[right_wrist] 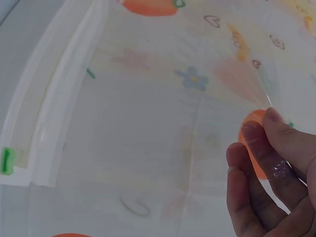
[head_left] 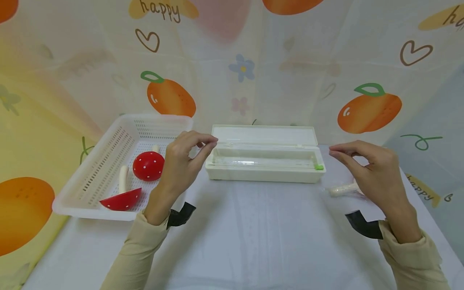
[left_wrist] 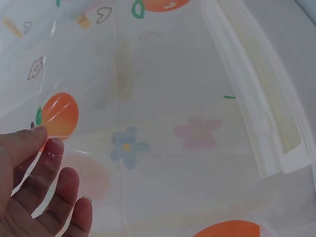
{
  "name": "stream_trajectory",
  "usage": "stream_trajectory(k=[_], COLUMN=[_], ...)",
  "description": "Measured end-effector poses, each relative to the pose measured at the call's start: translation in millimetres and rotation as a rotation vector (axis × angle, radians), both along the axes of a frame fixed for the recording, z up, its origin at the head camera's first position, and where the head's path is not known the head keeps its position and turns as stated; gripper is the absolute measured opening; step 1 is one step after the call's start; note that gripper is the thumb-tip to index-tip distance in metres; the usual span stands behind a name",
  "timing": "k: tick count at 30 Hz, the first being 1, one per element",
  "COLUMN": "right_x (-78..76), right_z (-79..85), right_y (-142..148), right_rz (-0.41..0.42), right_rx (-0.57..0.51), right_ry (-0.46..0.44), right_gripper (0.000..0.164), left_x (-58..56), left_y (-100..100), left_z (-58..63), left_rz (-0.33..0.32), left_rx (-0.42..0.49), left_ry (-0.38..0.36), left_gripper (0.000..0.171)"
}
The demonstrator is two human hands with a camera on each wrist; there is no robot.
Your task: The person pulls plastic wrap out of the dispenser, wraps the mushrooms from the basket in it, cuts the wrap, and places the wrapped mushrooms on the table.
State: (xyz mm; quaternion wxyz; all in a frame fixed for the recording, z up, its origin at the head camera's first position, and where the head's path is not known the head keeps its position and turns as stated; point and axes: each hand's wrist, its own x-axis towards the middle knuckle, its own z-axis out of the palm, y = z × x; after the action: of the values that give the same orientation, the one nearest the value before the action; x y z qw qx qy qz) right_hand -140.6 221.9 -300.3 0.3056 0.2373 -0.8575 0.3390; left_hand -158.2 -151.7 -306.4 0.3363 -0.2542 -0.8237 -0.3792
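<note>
A white cling film box (head_left: 266,175) stands on the table with its lid raised, a roll visible inside and a green slider (head_left: 319,167) at its right end. My left hand (head_left: 183,163) is over the box's left end, thumb and forefinger pinching clear cling film (left_wrist: 81,151). Past the right end, my right hand (head_left: 378,177) pinches the film too, thumb against fingertips. Fine creases run from both pinches in the wrist views. Between the hands the film is nearly invisible. Behind the right hand lies a pale thing in clear wrap (head_left: 342,189), partly hidden.
A white perforated basket (head_left: 85,211) stands at the left, partly behind the left hand. In it lie a round red mushroom with white dots (head_left: 148,166) and another mushroom with a flat-cut red cap (head_left: 122,200). A printed cloth (head_left: 301,88) hangs behind the table.
</note>
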Motion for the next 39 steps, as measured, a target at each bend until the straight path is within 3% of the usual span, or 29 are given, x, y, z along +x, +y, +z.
stream_trajectory(k=[4,7,11,13,19,21,24,30,33,39], right_x=[5.2,9.2,15.3,18.2,25.5,28.6,33.4,43.8,49.4,57.0], right_z=[0.4,0.5,0.4,0.4,-1.1,-1.8,-2.5,-7.0,-12.7,-26.0], right_y=[1.3,1.6,1.6,1.5,2.2,2.8,4.2,5.3,6.3,10.2], right_rz=[0.024,0.05,0.072,0.077,0.133,0.146,0.133,0.091,0.095,0.237], right_rx=[-0.032,-0.071,-0.102,-0.103,-0.107,-0.106,-0.093,-0.088,-0.091,-0.136], right_ry=[0.027,0.049,0.065,0.068,0.084,0.084,0.079,0.066,0.047,0.035], right_gripper=[0.027,0.012,0.041,0.048,0.048,0.045,0.043,0.042,0.045,0.034], left_x=[5.3,10.4,16.0,18.2,26.2,28.7,31.9,42.6,49.0,58.1], left_y=[-0.6,-1.5,-2.3,-2.8,-5.5,-6.4,-6.9,-8.1,-10.0,-16.2], left_z=[1.3,2.3,2.0,1.1,-3.3,-4.8,-6.1,-9.1,-12.1,-20.2], left_rz=[-0.007,-0.003,-0.005,-0.006,-0.006,-0.01,-0.014,-0.02,-0.058,-0.216], left_rx=[0.015,0.022,0.036,0.037,0.038,0.038,0.038,0.035,0.021,-0.008], left_ry=[0.021,0.03,0.051,0.065,0.091,0.105,0.149,0.194,0.197,0.208], left_gripper=[0.015,0.016,0.018,0.021,0.017,0.026,0.042,0.039,0.037,0.034])
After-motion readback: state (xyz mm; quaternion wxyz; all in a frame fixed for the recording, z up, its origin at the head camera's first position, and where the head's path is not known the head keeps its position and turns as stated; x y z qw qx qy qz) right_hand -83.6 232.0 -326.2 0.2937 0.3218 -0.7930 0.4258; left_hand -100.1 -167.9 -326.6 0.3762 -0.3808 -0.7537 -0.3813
